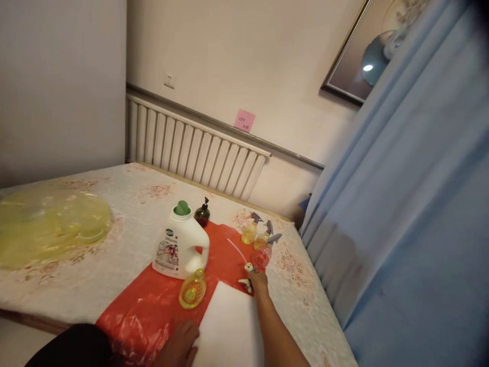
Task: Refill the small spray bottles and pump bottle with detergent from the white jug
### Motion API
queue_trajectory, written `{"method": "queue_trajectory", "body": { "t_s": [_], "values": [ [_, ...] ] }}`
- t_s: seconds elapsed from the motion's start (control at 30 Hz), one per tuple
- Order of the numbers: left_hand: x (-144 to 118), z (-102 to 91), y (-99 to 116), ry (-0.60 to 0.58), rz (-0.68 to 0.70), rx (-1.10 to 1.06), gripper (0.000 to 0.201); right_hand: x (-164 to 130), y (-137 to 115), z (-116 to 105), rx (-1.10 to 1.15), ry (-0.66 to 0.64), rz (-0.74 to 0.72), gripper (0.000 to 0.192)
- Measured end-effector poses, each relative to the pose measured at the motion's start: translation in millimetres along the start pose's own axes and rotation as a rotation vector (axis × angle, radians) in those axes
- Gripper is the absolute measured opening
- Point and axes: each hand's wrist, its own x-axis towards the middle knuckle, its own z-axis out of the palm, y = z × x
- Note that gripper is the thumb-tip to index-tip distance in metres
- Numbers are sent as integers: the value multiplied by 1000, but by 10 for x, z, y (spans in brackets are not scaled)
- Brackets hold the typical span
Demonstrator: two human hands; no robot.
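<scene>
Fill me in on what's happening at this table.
A person leans over a red plastic sheet on a floral tablecloth. The right hand holds a white spray-trigger head with its thin dip tube, beside a red spray bottle. The left hand rests by a white pad. A white detergent jug stands upright; a yellow bottle lies in front of it.

Dim, warm indoor light casts soft shadows; a lamp glares off the framed picture (376,53). The blue curtain (412,204) looms blurred, and edges bend and tilt.
</scene>
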Motion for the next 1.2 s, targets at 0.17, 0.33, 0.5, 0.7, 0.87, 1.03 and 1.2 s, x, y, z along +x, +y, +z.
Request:
{"method": "queue_trajectory", "body": {
  "t_s": [0.17,0.33,0.5,0.7,0.87,1.03,1.2],
  "values": [
    [0,-82,44,22,-28,-35,11,-251,-149,-129,278,-133,123,32],
    [23,-319,115,193,-125,-189,22,-507,-282,-317,438,-230,111,48],
    [231,-590,197,528,-231,-261,33,-597,-482,-475,463,-266,60,47],
    [604,-691,220,621,-101,-153,45,-615,-808,-565,349,-272,-60,40],
    [797,-674,204,550,-33,-119,41,-614,-961,-637,210,-186,-156,37],
    [877,-679,229,477,8,-100,31,-637,-1127,-710,-21,-115,-302,34],
    [903,-685,268,471,1,-102,26,-746,-1500,-700,-271,-137,-536,35]
  ]
}}
